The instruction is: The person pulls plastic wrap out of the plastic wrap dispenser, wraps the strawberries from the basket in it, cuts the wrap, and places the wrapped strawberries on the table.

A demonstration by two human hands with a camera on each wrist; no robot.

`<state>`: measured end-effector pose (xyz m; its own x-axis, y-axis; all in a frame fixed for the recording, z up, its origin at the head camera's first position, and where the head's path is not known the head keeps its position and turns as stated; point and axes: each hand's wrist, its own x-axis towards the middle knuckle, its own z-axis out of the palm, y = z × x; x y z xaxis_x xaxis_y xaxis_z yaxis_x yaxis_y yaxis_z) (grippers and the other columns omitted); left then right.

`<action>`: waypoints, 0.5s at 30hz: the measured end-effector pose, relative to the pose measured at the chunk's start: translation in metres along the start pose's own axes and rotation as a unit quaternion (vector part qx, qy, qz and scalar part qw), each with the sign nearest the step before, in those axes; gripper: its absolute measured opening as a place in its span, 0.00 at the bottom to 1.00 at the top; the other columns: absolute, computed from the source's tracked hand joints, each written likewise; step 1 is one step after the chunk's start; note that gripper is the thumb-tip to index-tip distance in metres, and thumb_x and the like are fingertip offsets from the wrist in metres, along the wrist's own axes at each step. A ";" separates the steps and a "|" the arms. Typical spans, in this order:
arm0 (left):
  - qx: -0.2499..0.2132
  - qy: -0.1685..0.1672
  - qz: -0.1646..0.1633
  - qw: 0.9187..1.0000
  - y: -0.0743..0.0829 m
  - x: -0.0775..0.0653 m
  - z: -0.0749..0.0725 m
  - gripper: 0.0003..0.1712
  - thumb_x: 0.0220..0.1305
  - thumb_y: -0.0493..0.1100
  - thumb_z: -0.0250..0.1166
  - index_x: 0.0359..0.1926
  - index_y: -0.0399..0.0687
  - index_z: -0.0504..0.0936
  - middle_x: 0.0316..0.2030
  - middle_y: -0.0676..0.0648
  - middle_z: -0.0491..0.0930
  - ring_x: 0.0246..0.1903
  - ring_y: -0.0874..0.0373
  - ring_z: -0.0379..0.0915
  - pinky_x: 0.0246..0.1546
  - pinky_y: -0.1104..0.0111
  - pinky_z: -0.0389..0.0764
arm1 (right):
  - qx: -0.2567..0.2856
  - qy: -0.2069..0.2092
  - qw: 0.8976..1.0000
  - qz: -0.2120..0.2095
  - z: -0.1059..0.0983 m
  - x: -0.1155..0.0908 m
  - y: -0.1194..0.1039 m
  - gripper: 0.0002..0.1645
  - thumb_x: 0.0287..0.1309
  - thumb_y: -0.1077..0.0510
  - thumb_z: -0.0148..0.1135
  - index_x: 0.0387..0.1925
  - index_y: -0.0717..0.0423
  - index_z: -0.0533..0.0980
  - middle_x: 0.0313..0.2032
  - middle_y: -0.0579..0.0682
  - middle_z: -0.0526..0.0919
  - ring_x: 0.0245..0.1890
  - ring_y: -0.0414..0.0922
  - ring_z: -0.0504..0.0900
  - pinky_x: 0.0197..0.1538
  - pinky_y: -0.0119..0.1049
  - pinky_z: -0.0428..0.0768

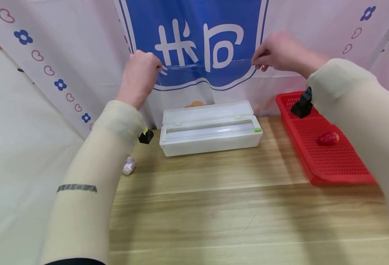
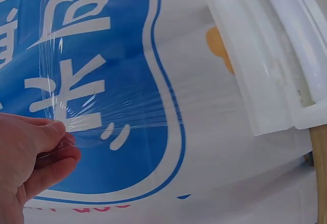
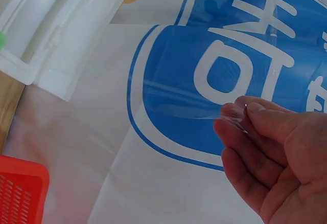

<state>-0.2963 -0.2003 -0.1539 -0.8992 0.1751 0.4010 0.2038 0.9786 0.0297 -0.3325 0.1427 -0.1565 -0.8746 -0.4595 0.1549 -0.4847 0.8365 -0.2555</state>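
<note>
A clear sheet of plastic wrap (image 2: pixel 122 109) hangs stretched in the air between both hands, in front of the blue printed cloth. My left hand (image 1: pixel 141 75) pinches one corner of it between thumb and fingers; the left wrist view shows creases fanning out from that grip. At the other corner, my right hand (image 1: pixel 280 51) pinches the film between thumb and fingertips. Below the sheet, a white cling film box (image 1: pixel 211 143) stands on the table with its lid raised, a pale roll (image 1: pixel 211 131) inside and a green slider (image 1: pixel 257 129) at its right end.
On the right of the wooden table (image 1: pixel 214 213) sits a red basket (image 1: pixel 317 178) with a dark red item (image 1: pixel 328 138) in it. A small film-wrapped lump (image 1: pixel 129 165) lies at the left, by the left forearm. The printed cloth (image 1: pixel 194 40) hangs close behind the box.
</note>
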 end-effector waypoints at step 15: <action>-0.020 0.079 -0.020 0.996 0.006 0.004 -0.030 0.18 0.72 0.42 0.49 0.53 0.42 0.82 0.53 0.40 0.80 0.53 0.45 0.78 0.57 0.57 0.76 | 0.001 0.116 0.993 0.029 -0.022 -0.006 -0.010 0.24 0.69 0.53 0.45 0.60 0.57 0.74 0.53 0.63 0.80 0.48 0.55 0.79 0.59 0.47 0.77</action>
<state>-0.2867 -0.1967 -0.1245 -0.8355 0.1140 0.5375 0.1878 0.9786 0.0843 -0.3223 0.1437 -0.1340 -0.8749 -0.3298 0.3547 -0.4342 0.8586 -0.2726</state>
